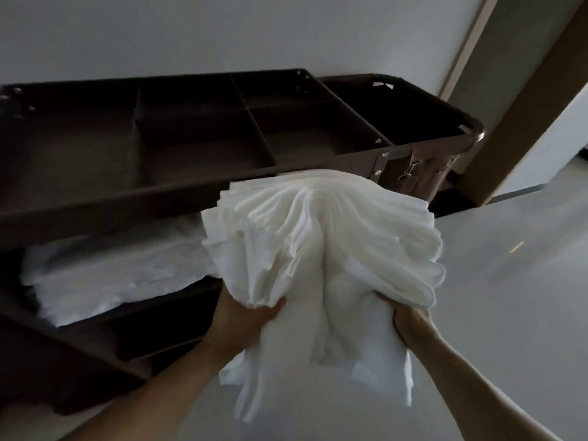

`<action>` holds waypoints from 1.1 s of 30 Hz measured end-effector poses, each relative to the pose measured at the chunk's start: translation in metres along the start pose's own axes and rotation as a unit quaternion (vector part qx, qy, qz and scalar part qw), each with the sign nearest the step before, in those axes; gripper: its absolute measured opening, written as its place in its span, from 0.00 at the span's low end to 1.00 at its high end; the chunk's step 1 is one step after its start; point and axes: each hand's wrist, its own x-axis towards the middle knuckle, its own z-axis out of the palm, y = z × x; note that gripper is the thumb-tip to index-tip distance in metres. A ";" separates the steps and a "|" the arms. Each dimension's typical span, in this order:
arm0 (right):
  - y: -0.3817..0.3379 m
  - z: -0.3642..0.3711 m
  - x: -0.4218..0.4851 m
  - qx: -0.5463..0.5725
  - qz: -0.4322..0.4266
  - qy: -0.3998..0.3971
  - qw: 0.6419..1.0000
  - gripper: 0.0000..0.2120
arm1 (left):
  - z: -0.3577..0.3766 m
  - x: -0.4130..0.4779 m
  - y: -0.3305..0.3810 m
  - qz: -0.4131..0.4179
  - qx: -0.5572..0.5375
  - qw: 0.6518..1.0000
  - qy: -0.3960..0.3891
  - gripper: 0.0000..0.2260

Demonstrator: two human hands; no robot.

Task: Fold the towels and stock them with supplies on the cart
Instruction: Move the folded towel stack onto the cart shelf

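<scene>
Left hand (246,316) and right hand (409,323) are seen clasped on a bundle of white towels (321,249), which is held up in front of a dark brown cart (127,198), toward its right half. The bundle is gripped from below on both sides: the left hand's thumb is curled against the cloth's lower left edge, while the right hand's fingers are buried in the folds and hidden from view. The towels are fanned out in many layered edges above the hands, and their far edge is overlapped with the front rim of the cart; whether cloth and rim are touching cannot be told. A loose tail of fabric is hung down between the two forearms. The cart's top tray (197,100) is split by dividers into several compartments, all in deep shadow. On the shelf just beneath that tray, left of the held bundle, a stack of white linen (105,281) is laid flat, its outline blurred. A brown fabric bag (423,173) is fastened with metal clips at the cart's right end. A pale wall (222,33) is seen behind the cart, a light door frame (471,49) is set to the right of it, and a grey floor (509,281) is spread out before it.
</scene>
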 end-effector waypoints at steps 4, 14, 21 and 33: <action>0.041 -0.011 0.034 -0.005 0.001 -0.080 0.997 0.28 | 0.028 0.000 -0.025 -0.021 0.012 0.999 0.048 0.27; 0.049 0.039 0.106 -0.016 -0.026 -0.141 0.989 0.37 | 0.043 0.067 -0.017 -0.013 -0.006 0.991 0.136 0.17; 0.019 0.084 0.140 -0.068 0.045 -0.131 0.988 0.21 | 0.044 0.124 -0.007 -0.004 0.102 0.974 0.202 0.26; -0.003 0.129 0.184 -0.252 0.065 -0.105 0.960 0.37 | 0.069 0.170 -0.010 0.353 0.645 0.673 0.080 0.23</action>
